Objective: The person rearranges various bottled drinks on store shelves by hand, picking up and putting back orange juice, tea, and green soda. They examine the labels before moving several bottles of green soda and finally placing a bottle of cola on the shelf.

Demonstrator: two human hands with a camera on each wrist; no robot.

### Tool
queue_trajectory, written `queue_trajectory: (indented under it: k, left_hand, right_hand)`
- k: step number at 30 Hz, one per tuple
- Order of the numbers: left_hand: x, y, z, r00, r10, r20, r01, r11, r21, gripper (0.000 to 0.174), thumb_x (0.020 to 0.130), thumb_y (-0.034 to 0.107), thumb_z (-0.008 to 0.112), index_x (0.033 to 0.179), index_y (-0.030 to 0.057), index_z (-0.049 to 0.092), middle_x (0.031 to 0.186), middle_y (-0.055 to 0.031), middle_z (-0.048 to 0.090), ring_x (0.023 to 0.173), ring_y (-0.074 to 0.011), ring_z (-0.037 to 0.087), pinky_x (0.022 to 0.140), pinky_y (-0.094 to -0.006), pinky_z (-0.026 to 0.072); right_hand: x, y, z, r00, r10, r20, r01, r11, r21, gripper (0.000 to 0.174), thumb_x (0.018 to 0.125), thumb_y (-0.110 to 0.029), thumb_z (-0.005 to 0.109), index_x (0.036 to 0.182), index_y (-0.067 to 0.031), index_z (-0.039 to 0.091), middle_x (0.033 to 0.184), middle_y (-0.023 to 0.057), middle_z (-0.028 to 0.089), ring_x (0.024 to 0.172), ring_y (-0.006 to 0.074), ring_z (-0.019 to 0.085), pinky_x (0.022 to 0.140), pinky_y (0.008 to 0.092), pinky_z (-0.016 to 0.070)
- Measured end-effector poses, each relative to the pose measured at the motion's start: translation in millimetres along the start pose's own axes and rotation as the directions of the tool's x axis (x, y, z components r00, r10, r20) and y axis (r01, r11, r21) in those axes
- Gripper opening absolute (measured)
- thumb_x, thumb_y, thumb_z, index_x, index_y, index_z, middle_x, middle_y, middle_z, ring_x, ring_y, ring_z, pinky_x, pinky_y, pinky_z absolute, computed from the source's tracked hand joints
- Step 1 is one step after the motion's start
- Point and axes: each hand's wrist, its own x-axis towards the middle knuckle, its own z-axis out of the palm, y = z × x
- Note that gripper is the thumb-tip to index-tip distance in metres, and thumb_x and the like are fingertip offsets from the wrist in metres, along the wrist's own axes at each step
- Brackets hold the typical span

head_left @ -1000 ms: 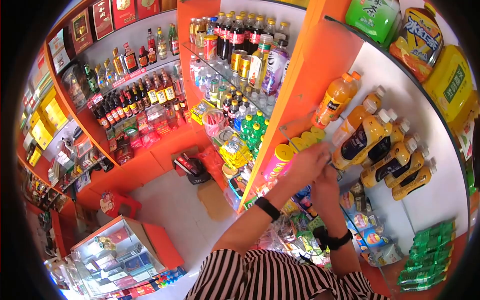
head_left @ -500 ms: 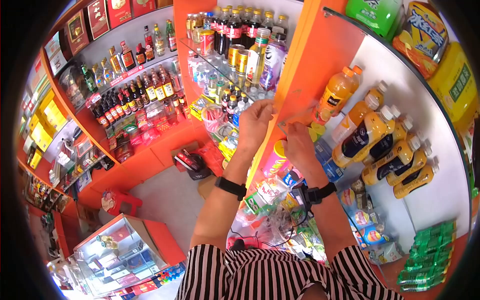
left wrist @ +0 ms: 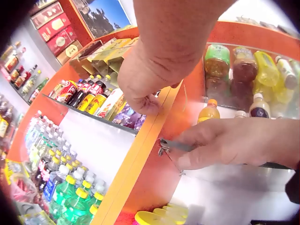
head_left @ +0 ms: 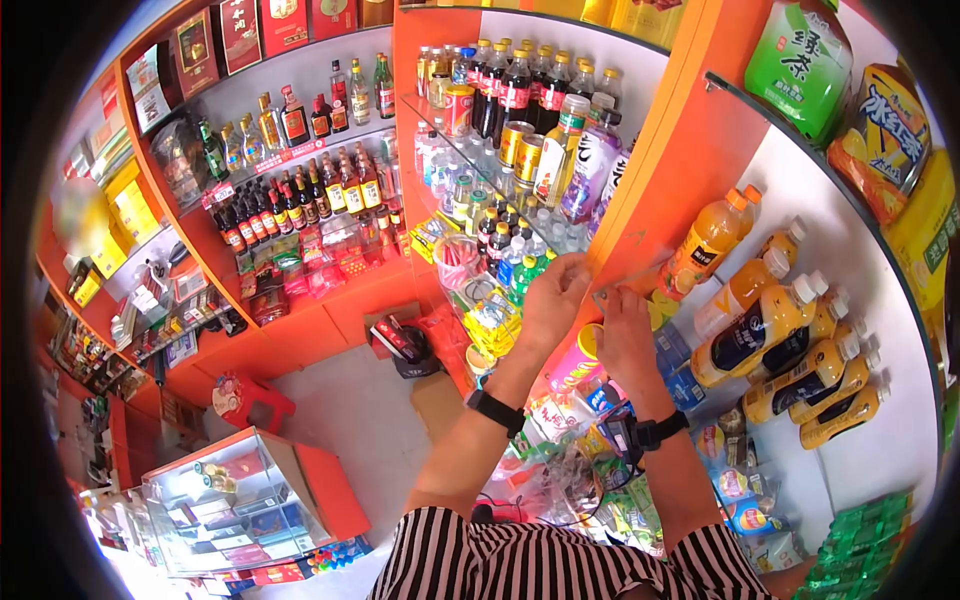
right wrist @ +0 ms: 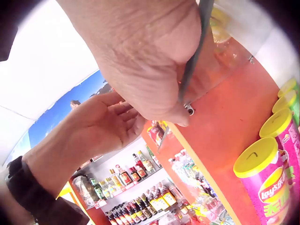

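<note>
My right hand (head_left: 625,325) pinches the front corner of a glass shelf (left wrist: 176,145), its dark edge between thumb and fingers. Right beside the fingertips, a small metal shelf bracket (right wrist: 189,109) is fixed to the orange side panel (right wrist: 225,112). My left hand (head_left: 550,305) is raised at the orange upright (left wrist: 136,164), fingers loosely curled and fingertips right at its face in the left wrist view. Its palm faces the camera in the right wrist view, with nothing seen in it. Below the right hand stand pink chip cans (right wrist: 262,178) with yellow lids.
Orange juice bottles (head_left: 710,240) and yellow drink bottles (head_left: 750,335) stand right of the right hand. Left of the upright, shelves hold cola bottles (head_left: 515,90) and green-bottled drinks (left wrist: 70,201). Snack bags (head_left: 550,415) lie below the arms. A glass display case (head_left: 240,505) stands at the lower left.
The hands were close together further along the glass edge. They have moved apart, the left to the orange upright and the right to the shelf's corner. The head view has shifted slightly.
</note>
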Motion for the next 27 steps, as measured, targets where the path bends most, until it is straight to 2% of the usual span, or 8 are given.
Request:
queue_trajectory:
  k: [2, 15, 18, 20, 21, 24, 25, 27]
  left_hand:
    - [4.9, -0.8, 3.4, 0.994, 0.066, -0.090, -0.064, 0.997, 0.030, 0.034, 0.086, 0.014, 0.060, 0.117, 0.0008, 0.053, 0.093, -0.0087, 0.064, 0.078, -0.0145, 0.062, 0.071, -0.0273, 0.0493]
    - [67.2, -26.5, -17.5, 0.968, 0.106, -0.225, -0.073, 0.986, 0.152, 0.042, 0.082, 0.024, 0.062, 0.117, 0.0018, 0.053, 0.094, -0.0121, 0.065, 0.077, -0.0228, 0.063, 0.070, -0.0332, 0.0495]
    - [84.8, -29.8, -16.8, 0.968, 0.072, -0.240, -0.043, 0.992, 0.123, 0.046, 0.081, 0.026, 0.063, 0.119, 0.0020, 0.052, 0.100, -0.0138, 0.064, 0.083, -0.0259, 0.063, 0.074, -0.0352, 0.0493]
    - [94.3, -26.5, -14.2, 0.961, 0.108, -0.254, -0.019, 0.944, 0.329, 0.051, 0.081, 0.027, 0.065, 0.122, -0.0003, 0.050, 0.110, -0.0159, 0.060, 0.090, -0.0219, 0.061, 0.079, -0.0329, 0.0485]
    - [100.2, -28.8, -13.5, 0.957, 0.146, -0.250, -0.038, 0.920, 0.391, 0.060, 0.079, 0.031, 0.067, 0.127, 0.0007, 0.046, 0.116, -0.0204, 0.056, 0.093, -0.0280, 0.060, 0.081, -0.0372, 0.0482]
    - [113.9, -34.5, -8.4, 0.948, 0.181, -0.261, -0.040, 0.883, 0.467, 0.067, 0.079, 0.033, 0.067, 0.131, 0.0018, 0.040, 0.118, -0.0225, 0.054, 0.096, -0.0324, 0.059, 0.083, -0.0403, 0.0473]
    - [118.4, -35.1, -7.5, 0.949, 0.180, -0.257, -0.043, 0.885, 0.463, 0.067, 0.079, 0.033, 0.067, 0.131, 0.0018, 0.040, 0.118, -0.0225, 0.054, 0.096, -0.0324, 0.059, 0.083, -0.0403, 0.0473]
    - [127.5, -35.5, -7.8, 0.919, 0.268, -0.291, -0.106, 0.875, 0.472, 0.064, 0.078, 0.029, 0.067, 0.129, 0.0012, 0.039, 0.117, -0.0245, 0.050, 0.102, -0.0380, 0.054, 0.085, -0.0433, 0.0455]
  right_hand:
    - [0.5, -1.4, -1.3, 1.000, -0.006, 0.008, 0.006, 1.000, -0.007, 0.054, 0.068, -0.004, 0.067, 0.117, 0.0026, 0.044, 0.113, 0.0191, 0.046, 0.108, 0.0354, 0.043, 0.093, 0.0425, 0.0363]
    - [4.9, -7.8, -8.5, 0.997, -0.015, 0.080, 0.018, 0.999, -0.033, 0.061, 0.071, -0.008, 0.067, 0.122, 0.0077, 0.038, 0.116, 0.0222, 0.044, 0.111, 0.0370, 0.041, 0.097, 0.0433, 0.0336]
    - [6.7, -6.7, -8.9, 0.994, -0.028, 0.106, 0.031, 0.999, -0.029, 0.064, 0.071, -0.008, 0.067, 0.124, 0.0082, 0.036, 0.119, 0.0227, 0.043, 0.113, 0.0373, 0.040, 0.099, 0.0435, 0.0324]
    - [7.3, -7.6, -9.5, 0.993, -0.028, 0.114, 0.032, 0.999, -0.036, 0.065, 0.070, -0.009, 0.068, 0.124, 0.0082, 0.036, 0.119, 0.0232, 0.043, 0.114, 0.0378, 0.040, 0.099, 0.0439, 0.0323]
    - [7.3, -7.1, -9.2, 0.992, -0.028, 0.120, 0.033, 0.999, -0.040, 0.067, 0.070, -0.010, 0.068, 0.125, 0.0082, 0.035, 0.119, 0.0236, 0.042, 0.114, 0.0383, 0.039, 0.100, 0.0444, 0.0321]
    - [6.7, -3.2, -4.8, 0.992, -0.032, 0.125, 0.040, 0.997, -0.063, 0.069, 0.068, -0.011, 0.070, 0.125, 0.0085, 0.035, 0.120, 0.0245, 0.042, 0.115, 0.0397, 0.039, 0.100, 0.0458, 0.0317]
    - [6.6, -2.4, -3.9, 0.992, -0.027, 0.124, 0.036, 0.997, -0.068, 0.069, 0.068, -0.011, 0.070, 0.125, 0.0085, 0.035, 0.120, 0.0245, 0.042, 0.115, 0.0397, 0.039, 0.100, 0.0458, 0.0317]
    - [7.2, -2.4, -3.6, 0.991, -0.020, 0.135, 0.029, 0.997, -0.067, 0.071, 0.068, -0.013, 0.071, 0.125, 0.0087, 0.034, 0.119, 0.0252, 0.042, 0.114, 0.0406, 0.039, 0.100, 0.0467, 0.0315]
